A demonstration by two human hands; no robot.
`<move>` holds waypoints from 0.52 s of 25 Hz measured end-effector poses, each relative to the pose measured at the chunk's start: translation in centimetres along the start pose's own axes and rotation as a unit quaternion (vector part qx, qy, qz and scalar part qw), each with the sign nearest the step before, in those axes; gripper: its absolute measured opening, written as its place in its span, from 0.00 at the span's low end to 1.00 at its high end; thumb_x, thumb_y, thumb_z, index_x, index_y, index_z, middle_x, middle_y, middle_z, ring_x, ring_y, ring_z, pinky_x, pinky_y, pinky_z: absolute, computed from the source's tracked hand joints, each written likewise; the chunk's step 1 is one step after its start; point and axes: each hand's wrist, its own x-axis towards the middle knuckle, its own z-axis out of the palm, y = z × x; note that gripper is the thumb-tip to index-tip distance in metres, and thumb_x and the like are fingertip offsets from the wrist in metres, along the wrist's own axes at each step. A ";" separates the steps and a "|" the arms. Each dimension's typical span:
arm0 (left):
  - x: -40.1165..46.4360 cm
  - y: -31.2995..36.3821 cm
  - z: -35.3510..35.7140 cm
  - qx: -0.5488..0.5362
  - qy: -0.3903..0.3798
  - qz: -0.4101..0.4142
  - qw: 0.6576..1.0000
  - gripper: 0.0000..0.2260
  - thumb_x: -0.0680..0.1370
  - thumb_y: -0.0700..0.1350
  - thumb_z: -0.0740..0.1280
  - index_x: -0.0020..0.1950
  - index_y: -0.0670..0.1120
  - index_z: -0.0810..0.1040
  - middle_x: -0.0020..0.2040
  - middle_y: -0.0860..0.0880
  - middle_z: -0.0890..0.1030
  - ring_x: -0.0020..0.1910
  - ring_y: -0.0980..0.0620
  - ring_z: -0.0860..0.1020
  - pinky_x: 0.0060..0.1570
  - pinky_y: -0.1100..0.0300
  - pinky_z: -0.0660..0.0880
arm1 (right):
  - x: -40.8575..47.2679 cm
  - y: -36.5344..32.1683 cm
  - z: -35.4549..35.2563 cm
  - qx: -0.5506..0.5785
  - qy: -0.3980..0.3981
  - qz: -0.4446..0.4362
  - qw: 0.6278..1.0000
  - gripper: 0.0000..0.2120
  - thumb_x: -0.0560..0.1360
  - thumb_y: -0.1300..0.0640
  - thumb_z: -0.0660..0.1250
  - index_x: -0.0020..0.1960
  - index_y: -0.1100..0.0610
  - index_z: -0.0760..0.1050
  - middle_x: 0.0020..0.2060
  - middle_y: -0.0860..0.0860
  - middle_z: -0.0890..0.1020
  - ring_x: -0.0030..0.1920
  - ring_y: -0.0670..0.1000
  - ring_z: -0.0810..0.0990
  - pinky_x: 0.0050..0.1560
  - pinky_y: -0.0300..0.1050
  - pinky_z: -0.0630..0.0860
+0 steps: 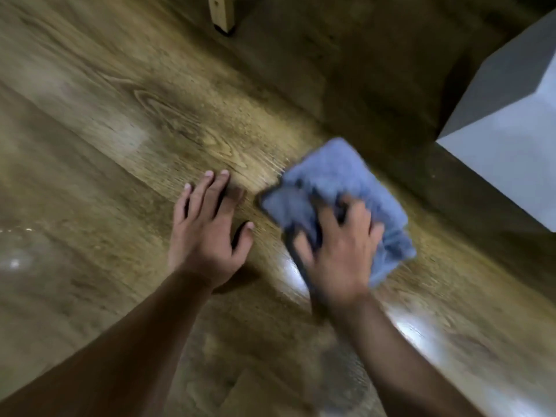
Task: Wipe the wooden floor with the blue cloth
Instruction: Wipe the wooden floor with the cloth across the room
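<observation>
The blue cloth [328, 182] lies bunched on the wooden floor [126, 121], right of centre. My right hand [340, 251] presses down on its near part, fingers curled into the fabric. My left hand [207, 227] rests flat on the bare floor just left of the cloth, fingers spread and holding nothing. Both forearms reach in from the bottom edge. The picture is blurred by motion, most of all around the cloth.
A grey-white block-shaped object [508, 121] stands at the right, close behind the cloth. A pale wooden furniture leg [221, 13] stands at the top centre. Shiny glare patches [409, 326] lie on the floor near my right wrist.
</observation>
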 end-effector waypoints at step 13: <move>-9.3 -12.3 -8.9 -0.095 0.104 -0.346 0.928 0.23 0.76 0.53 0.59 0.69 0.46 0.74 0.74 0.46 0.70 0.74 0.46 0.65 0.69 0.44 0.57 | -5.4 -3.6 -0.4 -0.005 0.012 0.091 0.996 0.26 0.70 0.39 0.62 0.61 0.54 0.75 0.61 0.65 0.71 0.60 0.67 0.70 0.62 0.68 0.64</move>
